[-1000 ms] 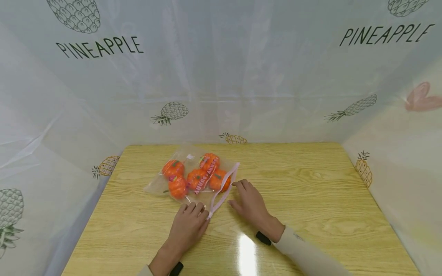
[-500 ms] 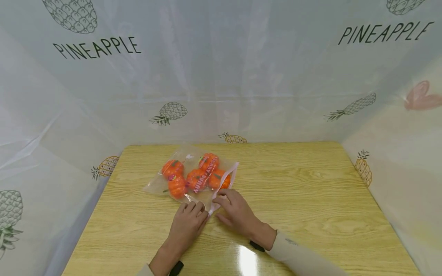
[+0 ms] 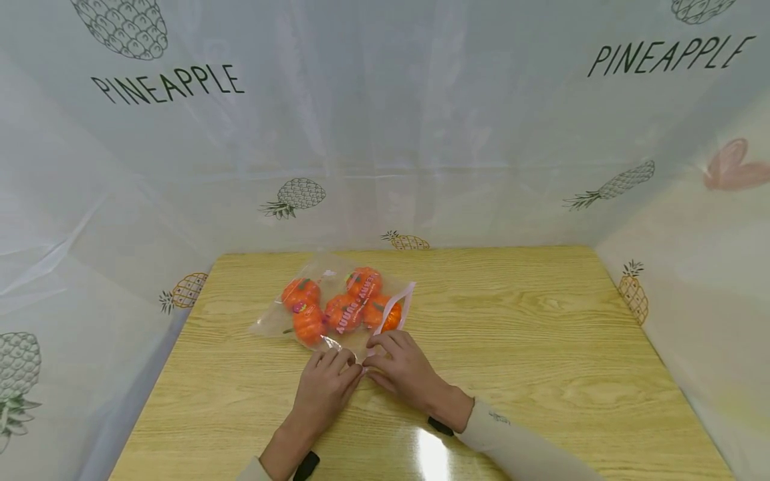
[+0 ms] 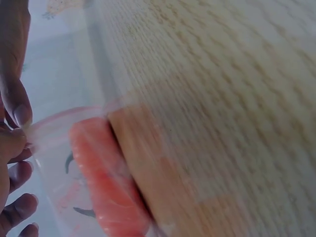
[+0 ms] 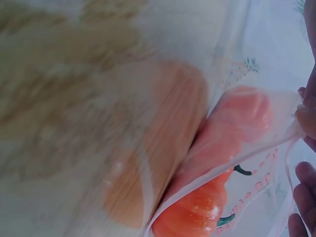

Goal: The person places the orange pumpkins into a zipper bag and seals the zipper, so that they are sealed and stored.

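A clear zip bag (image 3: 271, 323) with a pale pink closure strip (image 3: 408, 302) and pink lettering lies on the table. Inside sit several small orange toy pumpkins (image 3: 309, 325) with green stems. My left hand (image 3: 325, 384) pinches the bag's near corner, at the end of the strip. Right beside it, thumb and index finger of my right hand (image 3: 404, 369) pinch the strip at that same corner. Toward the far end the mouth gapes, and one pumpkin (image 5: 195, 210) shows uncovered through it in the right wrist view. The fingertips partly hide the corner itself.
A wood-grain table (image 3: 511, 321) carries the bag left of its middle. White sheeting (image 3: 481, 133) printed with pineapples stands along its back and sides. Glare (image 3: 431, 454) falls on the near edge. Dark bands (image 3: 307, 465) sit at both wrists.
My right hand has moved left and nearer along the strip, from beside the bag's mouth to the corner, and now pinches it. My left hand has stayed in place.
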`<control>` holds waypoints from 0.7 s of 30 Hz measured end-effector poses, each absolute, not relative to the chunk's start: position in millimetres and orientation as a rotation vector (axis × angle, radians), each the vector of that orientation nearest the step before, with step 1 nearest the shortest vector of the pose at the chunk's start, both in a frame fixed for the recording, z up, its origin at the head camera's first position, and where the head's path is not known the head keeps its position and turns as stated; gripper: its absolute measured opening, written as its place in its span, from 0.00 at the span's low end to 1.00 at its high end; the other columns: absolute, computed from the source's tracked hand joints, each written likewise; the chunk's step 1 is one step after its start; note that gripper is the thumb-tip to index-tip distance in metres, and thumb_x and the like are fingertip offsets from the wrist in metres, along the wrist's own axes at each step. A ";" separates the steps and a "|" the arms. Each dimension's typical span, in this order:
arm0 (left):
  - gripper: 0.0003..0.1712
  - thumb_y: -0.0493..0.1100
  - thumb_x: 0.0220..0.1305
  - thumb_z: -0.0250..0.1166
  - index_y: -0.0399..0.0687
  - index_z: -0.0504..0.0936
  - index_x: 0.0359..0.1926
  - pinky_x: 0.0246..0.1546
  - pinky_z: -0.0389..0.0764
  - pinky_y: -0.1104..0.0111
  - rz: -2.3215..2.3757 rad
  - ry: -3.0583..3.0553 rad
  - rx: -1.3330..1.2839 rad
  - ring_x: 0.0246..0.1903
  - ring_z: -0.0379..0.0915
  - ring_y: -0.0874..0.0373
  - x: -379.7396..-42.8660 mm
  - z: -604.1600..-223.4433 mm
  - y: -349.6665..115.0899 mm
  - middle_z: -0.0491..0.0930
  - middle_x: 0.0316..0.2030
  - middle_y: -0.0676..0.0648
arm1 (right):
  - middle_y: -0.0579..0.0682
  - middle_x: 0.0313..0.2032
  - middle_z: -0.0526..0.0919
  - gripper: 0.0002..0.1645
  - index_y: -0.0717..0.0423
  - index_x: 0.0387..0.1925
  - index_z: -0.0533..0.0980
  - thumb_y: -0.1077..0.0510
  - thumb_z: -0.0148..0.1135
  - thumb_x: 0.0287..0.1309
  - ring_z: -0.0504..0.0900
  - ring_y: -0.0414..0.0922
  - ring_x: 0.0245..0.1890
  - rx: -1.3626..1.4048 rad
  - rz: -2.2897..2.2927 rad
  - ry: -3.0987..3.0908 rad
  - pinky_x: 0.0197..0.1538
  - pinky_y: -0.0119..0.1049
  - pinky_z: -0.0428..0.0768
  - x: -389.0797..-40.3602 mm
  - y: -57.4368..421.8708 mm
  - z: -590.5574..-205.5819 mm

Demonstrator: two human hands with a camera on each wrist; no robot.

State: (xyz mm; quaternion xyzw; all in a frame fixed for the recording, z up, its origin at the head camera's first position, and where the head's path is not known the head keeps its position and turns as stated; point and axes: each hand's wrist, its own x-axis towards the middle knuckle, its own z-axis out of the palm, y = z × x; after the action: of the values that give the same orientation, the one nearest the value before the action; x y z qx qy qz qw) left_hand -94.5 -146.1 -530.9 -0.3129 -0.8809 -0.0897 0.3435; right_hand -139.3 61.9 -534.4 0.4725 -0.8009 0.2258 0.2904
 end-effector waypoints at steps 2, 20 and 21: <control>0.11 0.48 0.68 0.61 0.53 0.84 0.29 0.36 0.75 0.62 -0.271 -2.298 -0.808 0.34 0.76 0.56 -94.6 -532.1 -146.9 0.79 0.34 0.53 | 0.47 0.49 0.83 0.15 0.46 0.35 0.86 0.55 0.87 0.46 0.79 0.46 0.50 1.265 0.602 -2.141 0.56 0.42 0.79 -140.1 61.9 -535.1; 0.24 0.53 0.83 0.52 0.53 0.86 0.30 0.41 0.74 0.60 -0.485 -2.283 -0.841 0.35 0.74 0.56 -98.3 -539.7 -149.5 0.78 0.36 0.53 | 0.44 0.46 0.82 0.10 0.44 0.34 0.84 0.53 0.80 0.53 0.79 0.46 0.52 1.297 0.550 -2.094 0.57 0.42 0.75 -146.4 62.0 -539.1; 0.24 0.52 0.83 0.51 0.53 0.85 0.30 0.41 0.74 0.60 -0.476 -2.272 -0.847 0.35 0.73 0.56 -98.7 -539.3 -149.6 0.78 0.36 0.53 | 0.44 0.46 0.82 0.09 0.44 0.35 0.84 0.53 0.79 0.54 0.79 0.46 0.52 1.296 0.549 -2.093 0.57 0.42 0.75 -146.7 62.5 -538.4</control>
State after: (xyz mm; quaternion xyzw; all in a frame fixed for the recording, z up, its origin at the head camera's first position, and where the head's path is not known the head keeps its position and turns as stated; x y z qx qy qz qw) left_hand -98.7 -149.6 -539.3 -0.3238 -0.8682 -0.1818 0.3292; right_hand -146.7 62.5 -538.4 0.4895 -0.7903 0.2072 0.3048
